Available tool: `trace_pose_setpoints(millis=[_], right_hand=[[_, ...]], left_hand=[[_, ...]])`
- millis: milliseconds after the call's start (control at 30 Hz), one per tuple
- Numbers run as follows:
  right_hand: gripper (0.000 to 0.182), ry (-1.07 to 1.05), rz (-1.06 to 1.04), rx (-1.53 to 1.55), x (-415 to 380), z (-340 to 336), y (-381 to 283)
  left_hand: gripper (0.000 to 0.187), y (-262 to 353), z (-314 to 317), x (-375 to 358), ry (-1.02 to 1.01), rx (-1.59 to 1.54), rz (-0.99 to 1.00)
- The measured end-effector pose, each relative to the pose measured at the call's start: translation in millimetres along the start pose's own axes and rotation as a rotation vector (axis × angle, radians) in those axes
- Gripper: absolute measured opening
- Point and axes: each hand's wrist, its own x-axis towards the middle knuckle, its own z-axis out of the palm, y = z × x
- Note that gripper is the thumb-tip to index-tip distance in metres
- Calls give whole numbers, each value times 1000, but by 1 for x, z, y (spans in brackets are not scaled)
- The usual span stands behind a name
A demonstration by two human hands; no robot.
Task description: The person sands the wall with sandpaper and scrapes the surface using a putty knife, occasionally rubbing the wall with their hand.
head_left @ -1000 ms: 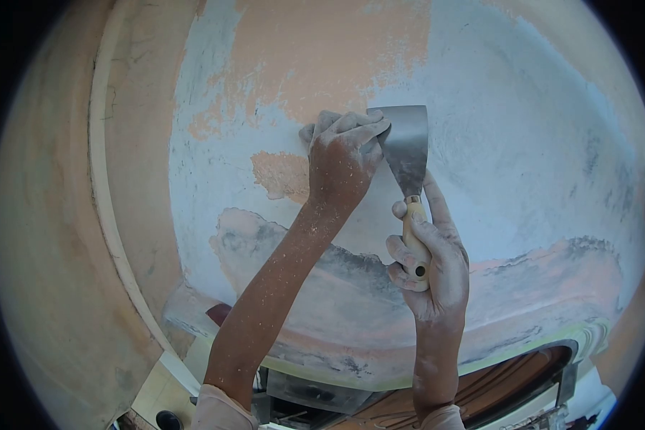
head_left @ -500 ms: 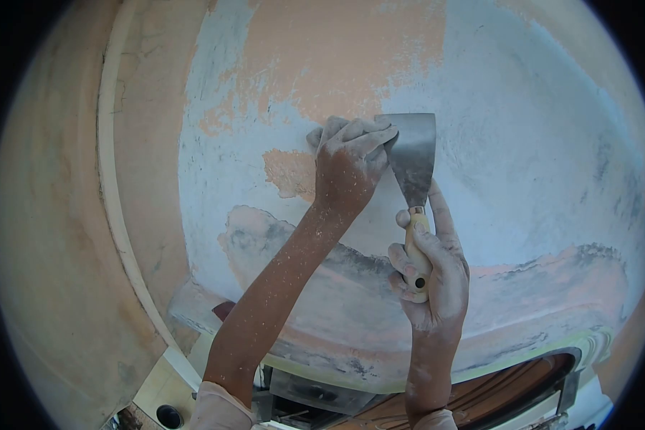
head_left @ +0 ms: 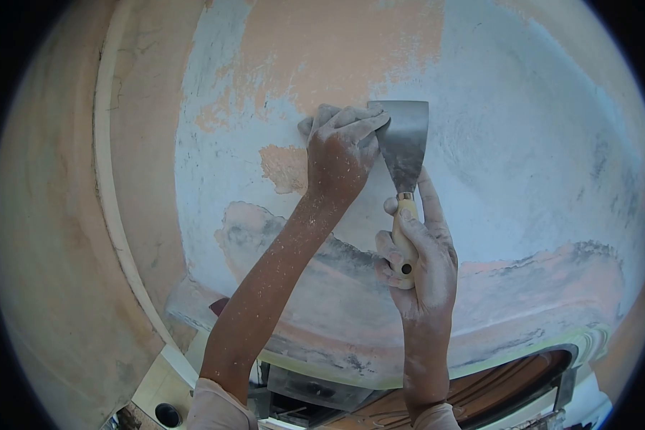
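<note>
My right hand point(head_left: 430, 254) is wrapped around the pale handle of a putty knife point(head_left: 406, 140), a wide steel blade pointing away from me. My left hand point(head_left: 342, 143) is closed, its fingers curled together at the left edge of the blade, near its upper corner. Whatever those fingers may hold is hidden. White dust coats both hands. Behind them is a wall point(head_left: 509, 165) with a patchy white coating over peach paint. A bare peach patch point(head_left: 283, 169) shows just left of my left wrist.
A pale raised trim strip point(head_left: 104, 158) runs down the left side. Rough grey and pink patches point(head_left: 337, 287) cross the lower wall. Below is an arched opening point(head_left: 502, 387) with a dark rim. A dark round container point(head_left: 168, 414) stands at the lower left.
Both hands and the putty knife have shifted slightly up and to the left in view. My right hand still grips the handle.
</note>
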Motion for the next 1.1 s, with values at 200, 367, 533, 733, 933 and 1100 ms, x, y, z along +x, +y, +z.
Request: trace_pose_setpoints(millis=[200,367,533,733,933,1100], right_hand=[[57,-72,0,25,0,-11,-1],[55,16,-30,9,-14,-8,12],[55,26,-37,-21,4,3,7],[59,-41,-15,30,-14,-12,12],[57,3,3,36,-6,3,4],[57,-7,1,52,-9,-5,6]], left_hand=[[31,-2,-4,-4,-1,25,1],[29,5,-8,-19,-38,22,25],[29,-8,0,3,-8,-57,-9],[26,7,-9,-21,-53,26,22],[20,2,-3,-5,-9,-51,-40],[18,2,-5,-7,-32,-21,6]])
